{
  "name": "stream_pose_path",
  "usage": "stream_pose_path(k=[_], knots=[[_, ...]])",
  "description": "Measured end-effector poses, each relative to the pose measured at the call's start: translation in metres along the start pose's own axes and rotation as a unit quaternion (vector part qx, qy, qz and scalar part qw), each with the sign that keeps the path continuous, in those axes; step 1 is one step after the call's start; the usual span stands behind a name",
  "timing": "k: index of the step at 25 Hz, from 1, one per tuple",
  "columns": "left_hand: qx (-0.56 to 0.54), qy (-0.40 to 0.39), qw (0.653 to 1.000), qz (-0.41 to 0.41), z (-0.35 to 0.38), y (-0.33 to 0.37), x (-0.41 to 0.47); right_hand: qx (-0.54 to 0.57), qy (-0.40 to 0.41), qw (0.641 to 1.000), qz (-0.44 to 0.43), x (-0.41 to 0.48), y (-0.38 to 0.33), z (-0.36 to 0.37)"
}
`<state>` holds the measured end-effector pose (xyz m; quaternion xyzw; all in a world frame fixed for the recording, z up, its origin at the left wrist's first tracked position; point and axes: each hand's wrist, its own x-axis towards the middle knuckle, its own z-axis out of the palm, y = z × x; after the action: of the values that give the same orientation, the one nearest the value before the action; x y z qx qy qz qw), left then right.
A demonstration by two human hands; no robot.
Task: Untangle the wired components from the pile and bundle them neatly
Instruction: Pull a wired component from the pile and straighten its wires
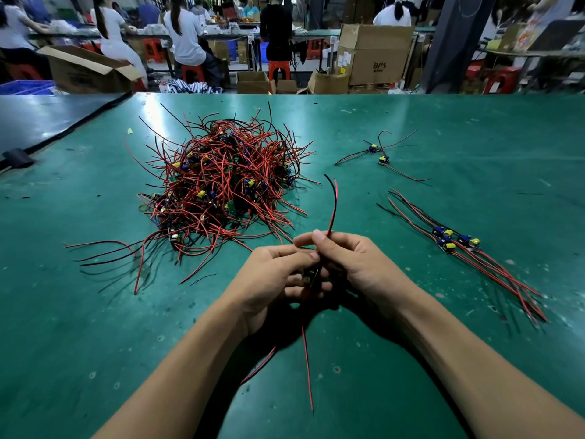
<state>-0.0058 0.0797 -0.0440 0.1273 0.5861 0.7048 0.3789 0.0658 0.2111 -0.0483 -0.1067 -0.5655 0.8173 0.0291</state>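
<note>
Green workbench mat carries the tangled pile of red-and-black wired components at ten o'clock, and a sorted row at three. At centre, left hand and right hand both pinch one wired component.

"BPS" in dark print on the big cardboard box, smaller print beneath it illegible.

We log a green tabletop: on it a tangled pile left of centre, a straightened row at right, two loose components farther back.
</note>
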Motion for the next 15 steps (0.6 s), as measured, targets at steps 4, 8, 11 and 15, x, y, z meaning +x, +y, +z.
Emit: stream_pose_path(k=[4,8,11,15], knots=[[0.017,0.004,1.000,0.009,0.002,-0.001,-0.002,-0.015,-0.007,1.000,0.012,-0.001,0.001,-0.001],[0.018,0.027,0.999,0.001,0.002,0.001,-0.001,-0.171,0.094,0.975,-0.104,0.008,0.004,-0.005],[0.021,0.026,0.999,-0.006,0.002,0.004,0.001,-0.318,0.138,0.914,-0.209,0.013,0.004,-0.013],[0.032,0.008,0.999,-0.019,0.004,0.006,0.000,-0.294,0.234,0.891,-0.254,0.020,0.003,-0.026]])
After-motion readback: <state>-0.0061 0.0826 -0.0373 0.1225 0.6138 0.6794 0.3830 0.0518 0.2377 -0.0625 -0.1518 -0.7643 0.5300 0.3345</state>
